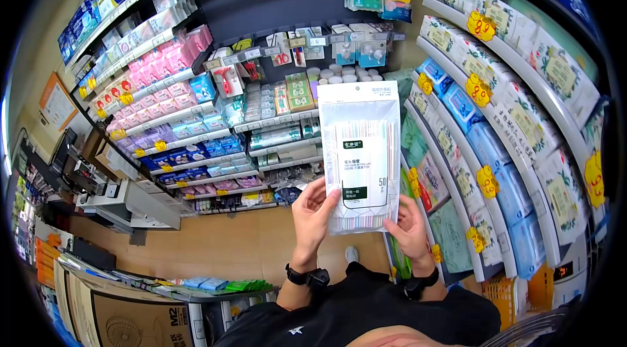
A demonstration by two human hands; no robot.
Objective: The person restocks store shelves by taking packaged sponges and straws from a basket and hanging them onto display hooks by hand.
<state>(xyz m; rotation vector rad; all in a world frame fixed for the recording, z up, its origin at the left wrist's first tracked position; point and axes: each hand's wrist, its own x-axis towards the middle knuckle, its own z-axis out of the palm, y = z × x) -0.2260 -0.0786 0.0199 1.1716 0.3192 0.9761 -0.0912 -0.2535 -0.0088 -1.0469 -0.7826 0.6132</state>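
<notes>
We are facing shelves; the left shelves (163,88) are holding pink packs (153,73) and dark-blue packs (219,148); the middle shelves (277,119) are carrying round white containers (336,79); the right shelves (516,48) are bearing leaf-printed packs (558,73).

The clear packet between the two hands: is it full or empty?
Not empty: thin coloured straws show through the clear front of the packet. Whether completely full, I cannot tell.
</notes>
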